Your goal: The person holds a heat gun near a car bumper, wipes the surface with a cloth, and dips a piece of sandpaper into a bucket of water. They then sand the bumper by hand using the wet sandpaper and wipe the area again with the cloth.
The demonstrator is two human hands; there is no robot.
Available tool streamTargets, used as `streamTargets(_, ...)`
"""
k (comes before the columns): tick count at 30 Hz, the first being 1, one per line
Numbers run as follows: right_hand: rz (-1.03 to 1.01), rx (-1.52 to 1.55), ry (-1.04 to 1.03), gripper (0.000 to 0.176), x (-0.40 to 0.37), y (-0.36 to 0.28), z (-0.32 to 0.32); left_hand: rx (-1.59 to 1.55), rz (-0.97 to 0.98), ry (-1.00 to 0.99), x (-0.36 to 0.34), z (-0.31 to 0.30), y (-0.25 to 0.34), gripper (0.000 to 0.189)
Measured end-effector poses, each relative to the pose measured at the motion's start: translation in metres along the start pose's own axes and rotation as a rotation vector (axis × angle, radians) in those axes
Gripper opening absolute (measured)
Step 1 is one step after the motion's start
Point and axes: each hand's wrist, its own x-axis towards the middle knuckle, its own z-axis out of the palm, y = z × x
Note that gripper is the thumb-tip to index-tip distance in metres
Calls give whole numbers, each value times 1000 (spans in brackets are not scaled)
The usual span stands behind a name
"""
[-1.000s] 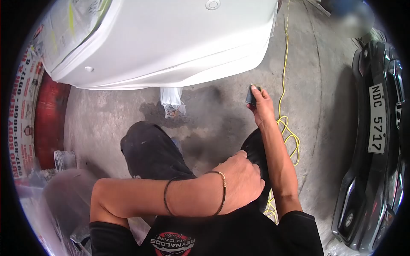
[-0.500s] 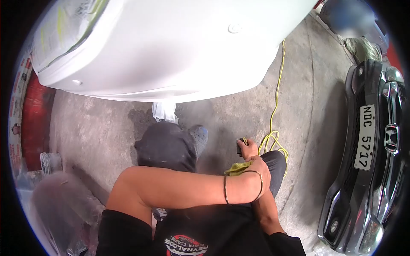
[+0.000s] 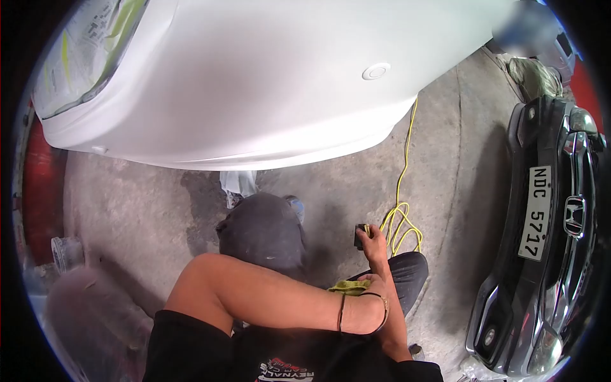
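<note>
A small black block (image 3: 360, 236) with a yellowish edge is in my right hand (image 3: 375, 240), its fingers closed around it above the floor. My left arm crosses in front of my body. The left hand (image 3: 377, 288) is closed on a yellow-green cloth (image 3: 350, 286) and lies against my right forearm; its fingers are partly hidden. Ahead of both hands is a large white car body panel (image 3: 267, 83) with a round fitting (image 3: 376, 70) on it.
On the right stands a dark front bumper (image 3: 509, 267) with a number plate. A yellow cord (image 3: 407, 172) lies coiled on the concrete floor (image 3: 331, 197) near my right knee. At left are a bucket (image 3: 66, 253) and a plastic-covered object (image 3: 95, 318). Masking paper (image 3: 83, 57) covers part of the car.
My left hand with the cloth has slid from near the right wrist down along the right forearm. The right hand still holds the block, slightly lower in view. The view has shifted a little.
</note>
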Motion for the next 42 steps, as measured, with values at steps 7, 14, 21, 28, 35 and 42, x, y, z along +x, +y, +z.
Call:
streamTargets(7, -111, 240, 4, 30, 2, -90, 12, -56, 73, -188, -12, -1, 7, 38)
streamTargets(14, -445, 639, 195, 28, 35, -209, 56, -179, 56, -141, -17, 21, 28, 30)
streamTargets(21, -443, 711, 308, 25, 61, -223, 65, -136, -16, -81, -28, 24, 41, 26)
streamTargets(28, -576, 391, 428, 28, 49, -214, 117, -123, 3, -118, -30, 25, 48, 26)
streamTargets(35, -485, 578, 423, 25, 48, -227, 99, -66, 46, -161, -23, 27, 51, 28)
streamTargets(42, -645, 541, 447, 24, 50, -207, 100, 27, -11, 33, -20, 64, 55, 28)
